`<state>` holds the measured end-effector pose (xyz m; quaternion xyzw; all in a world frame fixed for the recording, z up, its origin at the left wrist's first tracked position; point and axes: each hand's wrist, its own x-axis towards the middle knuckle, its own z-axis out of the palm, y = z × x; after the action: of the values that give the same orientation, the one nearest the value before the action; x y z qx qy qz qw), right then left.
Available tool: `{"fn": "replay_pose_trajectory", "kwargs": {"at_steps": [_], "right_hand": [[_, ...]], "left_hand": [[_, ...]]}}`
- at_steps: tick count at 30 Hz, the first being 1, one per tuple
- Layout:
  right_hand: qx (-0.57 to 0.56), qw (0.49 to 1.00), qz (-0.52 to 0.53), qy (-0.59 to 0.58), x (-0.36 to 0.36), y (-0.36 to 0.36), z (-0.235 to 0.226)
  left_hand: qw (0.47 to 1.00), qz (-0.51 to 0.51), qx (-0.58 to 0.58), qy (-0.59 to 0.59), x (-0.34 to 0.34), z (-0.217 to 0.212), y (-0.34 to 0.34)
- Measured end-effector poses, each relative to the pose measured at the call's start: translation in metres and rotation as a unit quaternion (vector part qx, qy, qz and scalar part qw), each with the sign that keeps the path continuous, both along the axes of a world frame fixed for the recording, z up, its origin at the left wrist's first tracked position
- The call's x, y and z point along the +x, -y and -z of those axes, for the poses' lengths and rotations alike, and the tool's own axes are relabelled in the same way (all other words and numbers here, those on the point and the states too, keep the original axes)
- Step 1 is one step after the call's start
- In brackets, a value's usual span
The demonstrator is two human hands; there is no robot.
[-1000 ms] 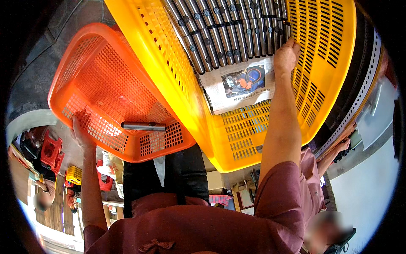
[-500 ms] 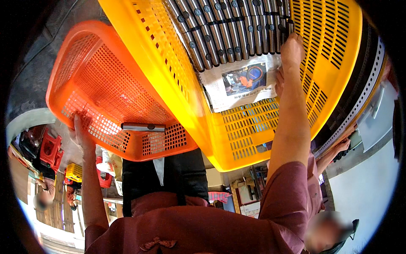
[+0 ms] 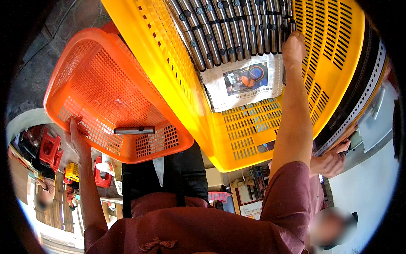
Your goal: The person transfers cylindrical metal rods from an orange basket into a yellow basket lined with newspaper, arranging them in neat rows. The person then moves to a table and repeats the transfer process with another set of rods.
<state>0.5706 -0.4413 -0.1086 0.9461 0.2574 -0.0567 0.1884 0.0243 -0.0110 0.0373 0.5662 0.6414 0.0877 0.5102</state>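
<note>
Right grip (image 3: 294, 46), clamped on a silvery, cylindrical metal rod (image 3: 292, 26), apparently seats it at row's end in a yellow, slotted plastic basket (image 3: 237, 163), straightening called for next; left grip (image 3: 78, 137) clasps an orange, perforated plastic basket (image 3: 108, 91).

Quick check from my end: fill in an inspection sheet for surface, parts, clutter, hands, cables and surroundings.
Surface: newspaper inside the yellow basket, under metal rods.
Parts: metal rods in side-by-side rows; one loose rod in the orange basket.
Clutter: red stools and a small yellow crate at far left.
Hands: left hand holds the orange basket's rim; right hand curls at the rightmost rod's lower end, grip hidden.
Cables: thin line on the floor, upper left; cannot tell if cable.
Surroundings: another person's hand at right.
</note>
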Motion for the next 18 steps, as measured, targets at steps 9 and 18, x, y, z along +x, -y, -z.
{"fn": "replay_pose_trajectory", "kwargs": {"at_steps": [9, 18], "right_hand": [[-0.002, 1.000, -0.014, 0.016, 0.0010, 0.0042, 0.0044], [-0.002, 1.000, 0.000, 0.009, 0.0045, 0.0069, 0.0047]], "left_hand": [[0.998, -0.060, -0.011, 0.013, 0.0067, 0.0028, 0.0071], [1.000, -0.010, 0.019, -0.007, 0.0042, -0.0032, 0.0034]]}}
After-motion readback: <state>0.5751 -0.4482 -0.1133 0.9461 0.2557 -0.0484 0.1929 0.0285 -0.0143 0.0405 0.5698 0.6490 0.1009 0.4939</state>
